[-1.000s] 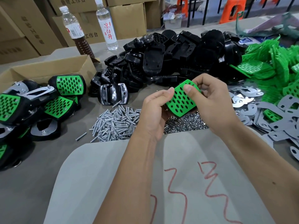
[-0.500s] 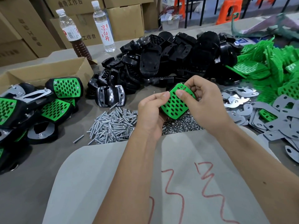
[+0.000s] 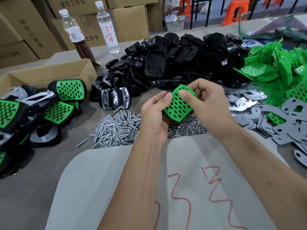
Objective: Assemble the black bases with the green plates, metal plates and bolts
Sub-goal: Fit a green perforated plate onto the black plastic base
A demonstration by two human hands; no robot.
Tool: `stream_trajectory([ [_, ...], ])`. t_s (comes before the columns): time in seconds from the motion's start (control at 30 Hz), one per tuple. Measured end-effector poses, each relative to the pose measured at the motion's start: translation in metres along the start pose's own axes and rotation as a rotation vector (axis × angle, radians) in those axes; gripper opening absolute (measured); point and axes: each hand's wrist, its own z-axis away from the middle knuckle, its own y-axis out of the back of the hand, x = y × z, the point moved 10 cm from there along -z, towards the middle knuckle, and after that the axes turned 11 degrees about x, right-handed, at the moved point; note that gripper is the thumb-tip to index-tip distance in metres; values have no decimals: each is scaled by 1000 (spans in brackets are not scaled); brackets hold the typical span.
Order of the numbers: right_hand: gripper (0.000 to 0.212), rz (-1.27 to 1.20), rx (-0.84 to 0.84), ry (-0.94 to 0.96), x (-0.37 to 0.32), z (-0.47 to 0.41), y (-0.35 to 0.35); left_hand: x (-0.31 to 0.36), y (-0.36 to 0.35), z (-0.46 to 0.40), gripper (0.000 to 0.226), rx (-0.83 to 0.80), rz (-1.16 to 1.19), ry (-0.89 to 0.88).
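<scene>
Two hands, left hand (image 3: 154, 117) and right hand (image 3: 207, 103), pinch one perforated green plastic plate (image 3: 178, 106); next, probably, seating it in a black base from the twelve-o'clock pile (image 3: 174, 58).

Bolts (image 3: 117, 128) lay on the desk (image 3: 28, 193) before me, bases (image 3: 174, 62) heaped behind them. Finished pieces (image 3: 38, 112) sat to my left, metal plates (image 3: 274, 123) right.

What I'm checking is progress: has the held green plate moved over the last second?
No. The green plate, held by left hand and right hand, stays over the nut pile.
</scene>
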Motion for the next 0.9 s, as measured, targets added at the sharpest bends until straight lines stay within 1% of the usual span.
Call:
stream_trajectory([
  [0.07,16,-5,-8,-5,-1,1,0,1,-2,1,15,-25,-26,-6],
  [0.13,13,14,-25,-15,1,1,4,3,-4,3,5,-23,-99,-60],
  [0.2,12,55,-35,4,1,-1,11,5,-6,5,10,-4,-167,-130],
  [0.27,14,123,-34,73,-5,-2,15,6,-7,5,15,8,-186,-173],
  [0.4,12,180,-21,162,-16,1,14,10,-3,2,19,28,-192,-212],
  [0.53,12,188,35,156,-15,2,19,14,-7,4,17,-2,-326,-312],
  [0.63,12,171,59,106,-10,0,22,11,-8,3,12,-16,-339,-304],
  [0.73,13,193,73,106,-11,2,22,9,-7,4,2,-25,-314,-257],
  [0.83,11,194,86,145,-18,3,23,3,-9,4,17,-78,-297,-179],
  [0.9,10,218,92,183,-22,2,25,1,-13,6,17,-107,-324,-184],
])
